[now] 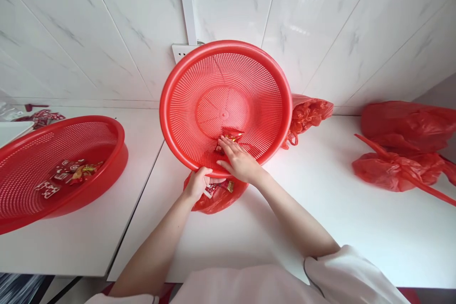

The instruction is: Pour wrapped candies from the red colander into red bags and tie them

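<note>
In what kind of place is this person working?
Probably a small packing room or shop's back area: white tables by a tiled wall, red plastic baskets, and tied red bags.

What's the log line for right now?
left hand: holding tilted basket | right hand: inside, at red packet | red bag: partly under basket
</note>
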The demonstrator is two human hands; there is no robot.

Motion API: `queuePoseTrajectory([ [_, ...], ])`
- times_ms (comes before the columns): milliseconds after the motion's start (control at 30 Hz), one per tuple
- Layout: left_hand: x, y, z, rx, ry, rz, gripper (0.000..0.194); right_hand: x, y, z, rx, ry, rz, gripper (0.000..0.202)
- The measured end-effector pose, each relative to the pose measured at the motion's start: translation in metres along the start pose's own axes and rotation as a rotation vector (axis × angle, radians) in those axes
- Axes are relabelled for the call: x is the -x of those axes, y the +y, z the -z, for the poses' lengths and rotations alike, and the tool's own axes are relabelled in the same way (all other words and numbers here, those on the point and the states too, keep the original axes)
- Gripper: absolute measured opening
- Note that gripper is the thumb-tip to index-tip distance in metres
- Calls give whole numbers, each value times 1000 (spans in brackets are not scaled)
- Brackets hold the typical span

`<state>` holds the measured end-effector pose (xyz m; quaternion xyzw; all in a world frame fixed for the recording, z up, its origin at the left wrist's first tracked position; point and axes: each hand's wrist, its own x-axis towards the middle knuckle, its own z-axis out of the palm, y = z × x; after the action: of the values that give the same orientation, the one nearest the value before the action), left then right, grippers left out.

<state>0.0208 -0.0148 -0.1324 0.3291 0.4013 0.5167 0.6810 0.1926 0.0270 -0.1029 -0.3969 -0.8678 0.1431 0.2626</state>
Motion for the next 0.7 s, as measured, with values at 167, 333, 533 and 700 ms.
queuePoseTrajectory([
  [167, -1, -6, 4, -59, -1, 45, 27, 3, -4, -6, -39, -174, -1, 62],
  [333, -6, 1, 8, 39, 11, 25, 29, 3, -7, 10, -324, -184, 34, 40],
  [533, -9, 11, 12, 44, 63, -30, 30, 2, 3, 15, -816, -69, -282, 29],
  [700, -11, 15, 15, 73, 89, -118, 22, 5, 7, 14, -926, -217, -401, 20],
])
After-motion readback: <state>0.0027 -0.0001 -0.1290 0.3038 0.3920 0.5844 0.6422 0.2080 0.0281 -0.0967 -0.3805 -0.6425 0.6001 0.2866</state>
